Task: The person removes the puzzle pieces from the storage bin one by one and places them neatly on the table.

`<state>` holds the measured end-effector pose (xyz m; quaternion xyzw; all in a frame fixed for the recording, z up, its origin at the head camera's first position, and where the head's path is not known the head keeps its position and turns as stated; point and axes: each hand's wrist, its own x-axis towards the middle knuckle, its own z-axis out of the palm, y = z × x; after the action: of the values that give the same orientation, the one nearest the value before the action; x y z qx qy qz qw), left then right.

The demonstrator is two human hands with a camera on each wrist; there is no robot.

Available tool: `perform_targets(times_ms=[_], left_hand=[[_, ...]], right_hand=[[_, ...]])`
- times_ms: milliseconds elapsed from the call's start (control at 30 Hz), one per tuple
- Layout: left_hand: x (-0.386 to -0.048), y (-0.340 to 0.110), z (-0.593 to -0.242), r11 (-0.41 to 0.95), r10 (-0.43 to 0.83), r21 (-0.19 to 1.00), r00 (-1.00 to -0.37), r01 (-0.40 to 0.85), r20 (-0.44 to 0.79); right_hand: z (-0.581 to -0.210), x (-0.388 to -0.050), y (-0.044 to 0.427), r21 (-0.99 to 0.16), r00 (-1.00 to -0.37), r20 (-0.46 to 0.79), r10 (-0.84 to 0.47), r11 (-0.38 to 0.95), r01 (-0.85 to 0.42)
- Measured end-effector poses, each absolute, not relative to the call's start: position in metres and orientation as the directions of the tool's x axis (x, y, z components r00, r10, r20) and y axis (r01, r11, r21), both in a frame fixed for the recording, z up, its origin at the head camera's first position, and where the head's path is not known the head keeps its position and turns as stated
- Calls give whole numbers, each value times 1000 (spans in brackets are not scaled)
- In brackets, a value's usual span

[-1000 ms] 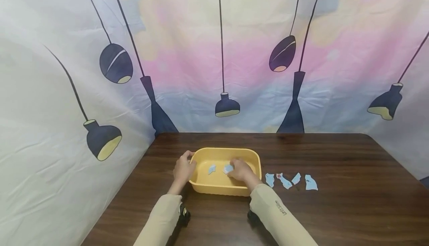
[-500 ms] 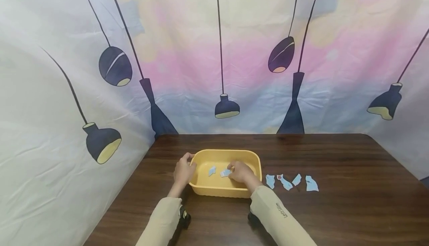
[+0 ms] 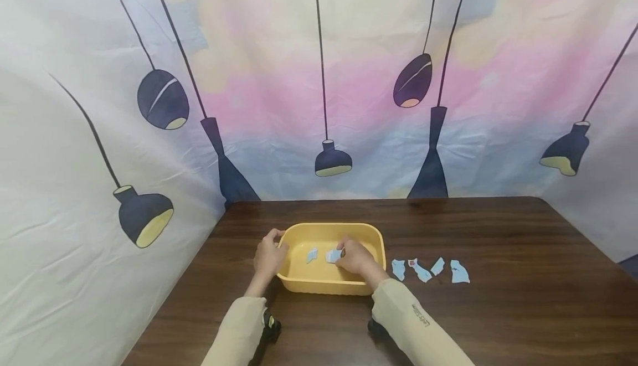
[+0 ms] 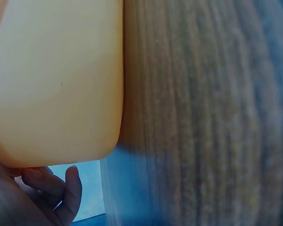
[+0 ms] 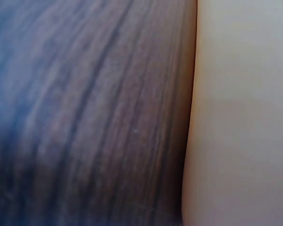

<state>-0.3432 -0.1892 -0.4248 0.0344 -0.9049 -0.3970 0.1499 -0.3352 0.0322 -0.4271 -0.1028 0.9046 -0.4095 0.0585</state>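
Note:
My left hand (image 3: 269, 255) grips the left rim of a yellow plastic basin (image 3: 326, 287), thumb over the inside edge. In the left wrist view, curled fingers (image 4: 73, 188) show beside the end of the basin (image 4: 56, 84). Inside the basin, my right hand (image 3: 355, 256) pinches the right edge of a torn light-blue and white paper piece (image 3: 332, 256); its fingertips are partly hidden. Left of that lies another torn paper piece (image 3: 312, 254) on the basin floor. The right wrist view has the basin wall (image 5: 240, 117) but no fingers.
Several torn blue paper pieces lie in a row right of the basin, among them one with a red mark (image 3: 420, 271) and a larger one (image 3: 459, 272) at the far right. All rest on a dark wooden table (image 3: 523, 299). A lamp-patterned cloth (image 3: 279, 106) hangs behind.
The paper piece at my right fingertips has turned and lies flatter, and more of it shows. My left hand keeps its hold on the basin. The head view has shifted slightly.

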Motion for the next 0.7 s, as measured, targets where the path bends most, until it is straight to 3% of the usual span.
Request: perform_targets(times_ms=[200,433,700], left_hand=[[-344,-187,-422,686,-157,724,-957,73,245],[-342,-190,-420,715,-177,698,-951,52,252],[-341,-192,-422,726,-161,685,-953,62,258]], right_hand=[[-424,-332,34,-751,-977,27,-209,641,-158],[-423,-333,31,-872,-959,104,-264,439,-216],[-415,-327,40,-867,-950,218,-221,404,-293]])
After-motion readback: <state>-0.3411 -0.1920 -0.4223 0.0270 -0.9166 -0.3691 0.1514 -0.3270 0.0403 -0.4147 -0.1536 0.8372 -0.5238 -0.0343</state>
